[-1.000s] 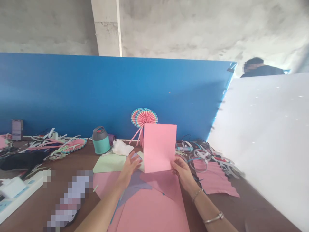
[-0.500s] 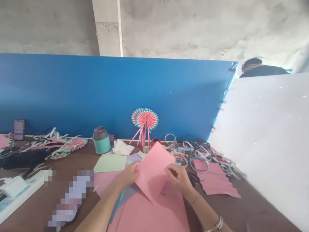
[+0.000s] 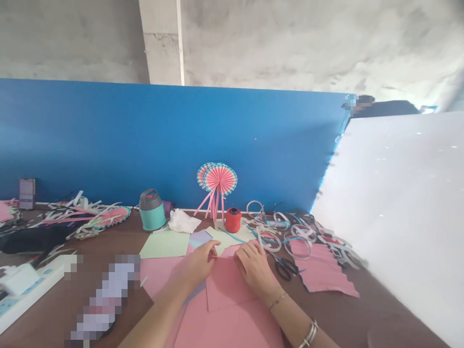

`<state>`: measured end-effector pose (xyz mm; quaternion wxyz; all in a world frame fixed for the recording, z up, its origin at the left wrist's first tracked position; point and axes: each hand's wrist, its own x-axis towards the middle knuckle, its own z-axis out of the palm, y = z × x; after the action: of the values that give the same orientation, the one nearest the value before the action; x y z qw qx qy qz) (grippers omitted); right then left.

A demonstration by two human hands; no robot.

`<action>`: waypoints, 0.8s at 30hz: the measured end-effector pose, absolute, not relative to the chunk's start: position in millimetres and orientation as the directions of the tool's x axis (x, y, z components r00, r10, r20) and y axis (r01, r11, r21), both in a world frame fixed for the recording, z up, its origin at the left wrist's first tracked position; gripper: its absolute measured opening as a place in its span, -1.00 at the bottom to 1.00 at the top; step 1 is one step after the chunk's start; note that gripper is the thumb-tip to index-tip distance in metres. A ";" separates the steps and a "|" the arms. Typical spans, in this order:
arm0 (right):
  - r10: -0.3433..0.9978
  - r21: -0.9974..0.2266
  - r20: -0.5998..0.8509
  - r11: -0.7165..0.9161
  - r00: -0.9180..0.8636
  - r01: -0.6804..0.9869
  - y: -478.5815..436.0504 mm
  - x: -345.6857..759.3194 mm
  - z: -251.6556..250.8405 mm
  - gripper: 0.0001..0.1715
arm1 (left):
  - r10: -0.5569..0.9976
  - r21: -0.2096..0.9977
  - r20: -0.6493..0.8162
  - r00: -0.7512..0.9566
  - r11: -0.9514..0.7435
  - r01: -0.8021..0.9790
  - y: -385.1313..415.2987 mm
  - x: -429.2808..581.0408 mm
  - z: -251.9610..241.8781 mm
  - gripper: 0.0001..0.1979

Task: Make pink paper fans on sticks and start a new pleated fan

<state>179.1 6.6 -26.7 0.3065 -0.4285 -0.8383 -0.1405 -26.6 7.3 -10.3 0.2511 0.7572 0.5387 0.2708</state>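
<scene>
Lying under the hands: a small, four-sided pink paper sheet [image 3: 226, 289], flat on a larger pink paper sheet [image 3: 235, 328] that rests on the brown tabletop [image 3: 373, 311].
Left hand: the left hand [image 3: 198, 266] is at the small sheet's far left corner, fingers bent, index finger and thumb slightly apart; whether they grip the paper I cannot tell.
Right hand: the right hand [image 3: 253, 268] lies palm down over the sheet's far right part, fingers close together; its fingertips' grip cannot be made out.
Wrist: a silver bangle [image 3: 310, 333] circles the right forearm.
Beyond the hands: a red spool of thread [image 3: 233, 221] stands upright near pale yellow-green paper [image 3: 226, 237].
Right side: black-handled scissors [image 3: 285, 267] lie between the right hand and a pleated pink paper piece [image 3: 326, 270].
Back: round pink pleated paper fans [image 3: 220, 179] with blue-striped rims stand before the blue partition [image 3: 126, 140].
</scene>
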 end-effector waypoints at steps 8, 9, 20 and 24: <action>0.554 -0.022 0.714 0.629 -0.428 0.777 17.7 192.5 -35.3 -0.68 | 0.886 0.708 0.438 0.152 -0.444 0.550 19.3 -22.4 -25.9 -0.62; 0.549 -0.028 0.725 0.626 -0.415 0.779 18.2 193.2 -35.4 -0.66 | 0.865 0.711 0.485 0.127 -0.475 0.519 19.8 -22.4 -25.5 -0.63; 0.592 -0.163 0.738 0.621 -0.323 0.766 18.5 194.8 -33.2 -0.72 | 0.943 0.993 0.069 0.326 -0.095 0.063 26.2 -35.0 -28.9 -0.45; 0.595 -0.130 0.721 0.620 -0.355 0.774 15.1 195.7 -29.1 -0.66 | 0.897 0.957 -0.037 0.441 -0.095 0.273 22.4 -40.1 -25.9 -0.45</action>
<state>195.7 15.1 -29.1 0.3822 -0.4201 -0.8147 -0.1172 -40.1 22.4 -25.9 0.5149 0.6749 0.4331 0.3030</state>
